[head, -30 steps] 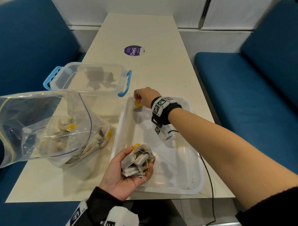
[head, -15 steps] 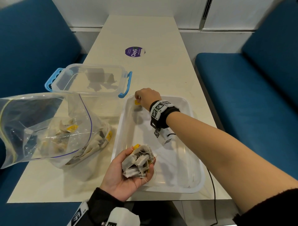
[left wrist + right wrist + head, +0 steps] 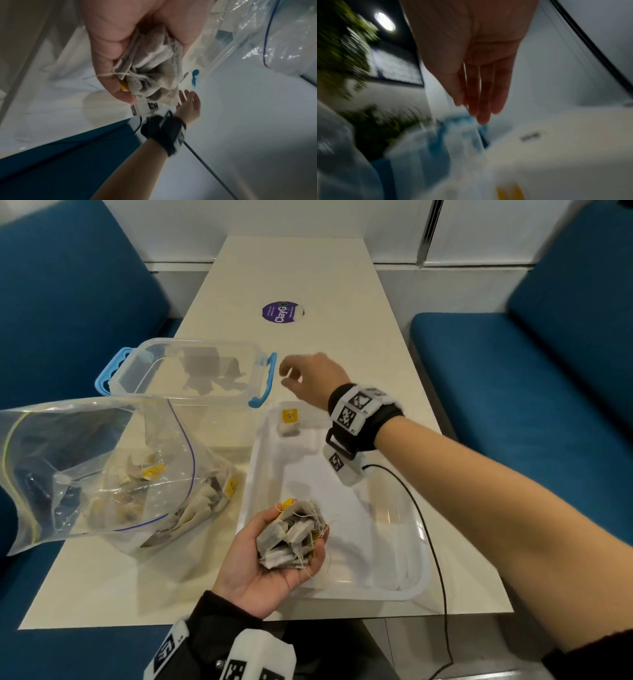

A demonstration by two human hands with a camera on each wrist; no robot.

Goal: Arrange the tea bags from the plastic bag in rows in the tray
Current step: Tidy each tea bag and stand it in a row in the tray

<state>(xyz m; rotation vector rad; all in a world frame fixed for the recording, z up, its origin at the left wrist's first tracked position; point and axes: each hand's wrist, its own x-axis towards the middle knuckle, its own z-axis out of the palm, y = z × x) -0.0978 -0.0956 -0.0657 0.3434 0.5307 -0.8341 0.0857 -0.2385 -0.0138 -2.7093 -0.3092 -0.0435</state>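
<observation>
The left hand (image 3: pixel 270 556) cups a bunch of tea bags (image 3: pixel 291 537) over the tray's (image 3: pixel 416 573) near left edge. The right hand (image 3: pixel 313 380), fingers loose and holding nothing, has lifted from the single tea bag (image 3: pixel 288 424) now lying in the tray's far left corner. The plastic bag (image 3: pixel 102 474) and a clear container (image 3: pixel 191 371) sit left on the cream table (image 3: pixel 308 275), between blue benches (image 3: pixel 513 392).

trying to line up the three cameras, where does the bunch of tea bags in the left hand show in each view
Head: the grey paper bunch of tea bags sits low centre, cupped in the left hand over the clear plastic tray's near edge.
Left wrist: the bunch fills the upper centre, gripped under the palm.
Right wrist: not in it.
Shared landmark: the right hand, open and empty.
</observation>
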